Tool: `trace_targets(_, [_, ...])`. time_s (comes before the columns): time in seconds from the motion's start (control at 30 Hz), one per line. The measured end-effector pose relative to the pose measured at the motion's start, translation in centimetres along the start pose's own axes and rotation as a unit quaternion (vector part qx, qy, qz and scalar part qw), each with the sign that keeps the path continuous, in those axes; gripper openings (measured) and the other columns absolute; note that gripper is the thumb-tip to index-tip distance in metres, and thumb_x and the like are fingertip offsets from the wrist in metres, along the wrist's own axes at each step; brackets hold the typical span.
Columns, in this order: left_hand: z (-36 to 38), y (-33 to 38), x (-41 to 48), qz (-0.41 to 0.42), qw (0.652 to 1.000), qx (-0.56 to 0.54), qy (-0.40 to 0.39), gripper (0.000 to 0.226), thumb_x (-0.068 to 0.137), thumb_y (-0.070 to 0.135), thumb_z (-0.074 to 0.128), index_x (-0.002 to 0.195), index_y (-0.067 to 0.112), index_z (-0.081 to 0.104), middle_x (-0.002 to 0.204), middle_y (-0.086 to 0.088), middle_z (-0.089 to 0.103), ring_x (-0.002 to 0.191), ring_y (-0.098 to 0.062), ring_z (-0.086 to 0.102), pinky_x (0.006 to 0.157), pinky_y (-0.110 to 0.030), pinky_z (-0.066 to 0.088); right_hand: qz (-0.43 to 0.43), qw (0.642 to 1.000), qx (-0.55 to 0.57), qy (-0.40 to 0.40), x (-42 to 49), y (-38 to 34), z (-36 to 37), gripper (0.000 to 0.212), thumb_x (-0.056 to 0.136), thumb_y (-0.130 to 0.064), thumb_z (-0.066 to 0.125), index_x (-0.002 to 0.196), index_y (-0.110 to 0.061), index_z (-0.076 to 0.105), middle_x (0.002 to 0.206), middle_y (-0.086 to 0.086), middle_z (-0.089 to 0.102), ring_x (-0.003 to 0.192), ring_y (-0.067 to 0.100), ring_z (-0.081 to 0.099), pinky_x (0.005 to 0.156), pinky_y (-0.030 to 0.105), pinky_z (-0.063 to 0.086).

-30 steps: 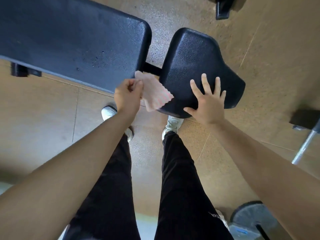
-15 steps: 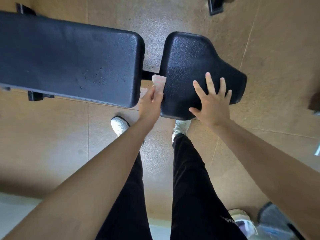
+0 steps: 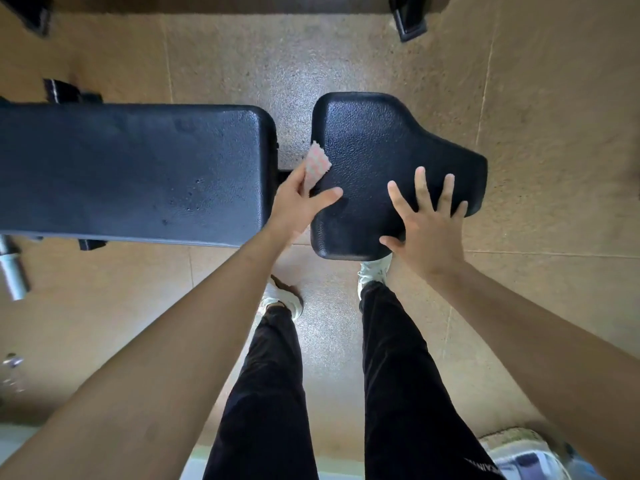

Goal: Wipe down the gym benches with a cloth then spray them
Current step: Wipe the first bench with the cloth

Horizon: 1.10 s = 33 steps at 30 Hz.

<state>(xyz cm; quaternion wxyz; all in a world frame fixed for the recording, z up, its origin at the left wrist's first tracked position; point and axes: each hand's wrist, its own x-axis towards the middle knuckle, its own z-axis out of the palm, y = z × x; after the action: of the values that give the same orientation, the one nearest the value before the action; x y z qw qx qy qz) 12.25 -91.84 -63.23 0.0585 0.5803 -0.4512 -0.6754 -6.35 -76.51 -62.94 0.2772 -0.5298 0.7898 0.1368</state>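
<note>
The long back pad (image 3: 131, 171) now runs level across the left of the view, where 1 second ago it lay slanted; that looks like the head turning, not the pad moving. The seat pad (image 3: 374, 140) sits just right of it, across a narrow gap.

The right hand (image 3: 429, 230) has kept its place, flat and open with 5 digits spread on the seat pad's near right part, seemingly steadying it. The left hand (image 3: 298, 202) has moved. 1 second ago it held the cloth (image 3: 316, 165) spread over the seat's near left corner. Now it reaches into the gap at the seat's left edge, gripping the bunched cloth under its fingers, thumb stretched onto the seat top. This suggests the wiping has passed from the seat's corner to its side edge. Spraying looks not yet begun.

The long pad is cut off at the left, and the frame beneath both pads is mostly hidden. Most of the cloth lies under the left fingers. Whether the specks on the long pad are drops or dirt cannot be told. No spray bottle can be made out, and a blurred blue-and-white object (image 3: 530, 462) at the bottom right is unidentifiable.
</note>
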Motion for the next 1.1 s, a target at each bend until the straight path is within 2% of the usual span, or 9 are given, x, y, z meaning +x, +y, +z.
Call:
trace_targets(0.1, [0.1,0.6,1.7,0.030,0.999,0.036,-0.012,0.095,0.064,0.030,0.092,0.149,0.022,0.050,0.139,0.006,0.065,0.130,-0.012,0.060,0.114,-0.043,0.046,0.000,1.000,-0.004,0.000,0.0,0.0,0.0,0.102,0.079,-0.062,0.074,0.161,-0.036,0.019,0.171,0.013,0.004,0.149,0.059,0.007,0.107,0.079,0.029])
trace_targets(0.23, [0.2,1.7,4.0,0.063,0.991,0.120,0.005,0.081,0.062,0.042,0.091,0.135,0.036,0.057,0.126,0.011,0.069,0.120,-0.009,0.065,0.111,-0.042,0.048,0.001,1.000,-0.001,0.003,0.0,-0.1,0.1,0.102,0.079,-0.061,0.075,0.161,-0.036,0.020,0.171,0.012,0.003,0.150,0.059,0.007,0.107,0.079,0.028])
trace_targets(0.33, [0.2,2.4,6.2,0.086,0.983,0.162,0.012,0.091,0.059,0.050,0.090,0.138,0.021,0.055,0.127,0.003,0.067,0.119,-0.011,0.064,0.112,-0.043,0.047,0.001,1.000,-0.003,0.009,0.0,0.0,0.3,0.103,0.078,-0.061,0.075,0.161,-0.036,0.021,0.171,0.012,0.004,0.149,0.059,0.009,0.106,0.079,0.029])
trace_targets(0.4, [0.2,3.3,7.6,0.104,0.972,0.209,0.022,0.092,0.060,0.054,0.087,0.132,0.009,0.054,0.116,0.007,0.062,0.113,-0.013,0.064,0.109,-0.044,0.048,0.001,1.000,-0.002,0.013,0.0,0.0,0.5,0.103,0.077,-0.062,0.076,0.161,-0.035,0.022,0.171,0.012,0.006,0.149,0.059,0.010,0.106,0.080,0.029])
trace_targets(0.5, [0.4,4.8,9.1,0.144,0.943,0.298,0.025,0.097,0.064,0.056,0.084,0.144,0.015,0.050,0.119,0.005,0.056,0.115,-0.014,0.058,0.109,-0.040,0.047,-0.001,1.000,0.008,0.021,0.0,0.1,0.7,0.104,0.076,-0.061,0.077,0.161,-0.035,0.023,0.171,0.012,0.007,0.149,0.060,0.010,0.106,0.080,0.028])
trace_targets(0.6, [0.5,6.3,9.4,0.200,0.899,0.390,-0.007,0.101,0.070,0.050,0.082,0.156,0.017,0.039,0.135,0.011,0.050,0.121,-0.010,0.054,0.111,-0.030,0.043,0.001,1.000,0.011,0.025,0.0,0.1,0.8,0.104,0.077,-0.061,0.077,0.161,-0.036,0.022,0.171,0.012,0.007,0.150,0.058,0.009,0.108,0.080,0.027])
trace_targets(0.7, [1.3,7.5,9.3,0.278,0.827,0.488,-0.030,0.097,0.072,0.057,0.073,0.155,0.018,0.041,0.153,0.006,0.044,0.133,-0.017,0.048,0.110,-0.035,0.042,0.001,0.999,0.015,0.030,-0.1,0.2,0.9,0.103,0.077,-0.061,0.077,0.161,-0.036,0.023,0.171,0.011,0.009,0.150,0.057,0.009,0.108,0.080,0.027])
trace_targets(0.97, [4.7,7.4,8.9,0.414,0.675,0.600,-0.112,0.086,0.076,0.056,0.067,0.146,0.008,0.054,0.156,-0.015,0.046,0.146,-0.042,0.037,0.118,-0.055,0.033,-0.002,0.998,0.043,0.044,-0.1,0.4,1.0,0.103,0.074,-0.060,0.078,0.160,-0.036,0.027,0.171,0.009,0.011,0.151,0.054,0.009,0.109,0.079,0.027])
trace_targets(1.1, [5.7,6.5,8.2,0.462,0.625,0.604,-0.176,0.079,0.076,0.050,0.068,0.146,0.015,0.055,0.156,-0.011,0.047,0.148,-0.041,0.035,0.120,-0.056,0.029,-0.007,0.991,0.093,0.094,-0.3,1.0,1.1,0.083,0.076,-0.047,0.082,0.149,-0.025,0.051,0.165,0.009,0.033,0.150,0.050,0.025,0.107,0.076,0.032])
